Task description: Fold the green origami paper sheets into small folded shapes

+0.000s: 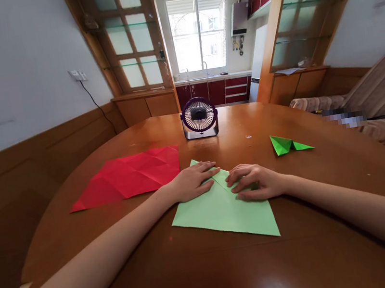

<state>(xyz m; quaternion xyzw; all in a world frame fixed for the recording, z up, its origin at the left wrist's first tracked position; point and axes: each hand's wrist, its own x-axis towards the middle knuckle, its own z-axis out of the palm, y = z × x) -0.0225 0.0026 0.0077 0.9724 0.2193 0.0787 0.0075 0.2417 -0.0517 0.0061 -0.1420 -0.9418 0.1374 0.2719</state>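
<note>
A light green sheet of paper [225, 214] lies on the table in front of me, with folded flaps and a crease running down from its far end. My left hand [194, 181] rests flat on its upper left part, fingers stretched out toward the crease. On the upper right part sits my right hand [256, 180], its fingers curved and apart, the tips touching the paper. Between the two hands the fold line shows. Part of the paper's far edge is hidden under the fingers.
A creased red sheet of paper [131, 175] lies to the left. Beyond the hands stands a small purple fan [199, 117]. A bright green folded paper piece [285, 145] is at the right on the round wooden table [220, 276]. A striped sofa [384, 84] is further right.
</note>
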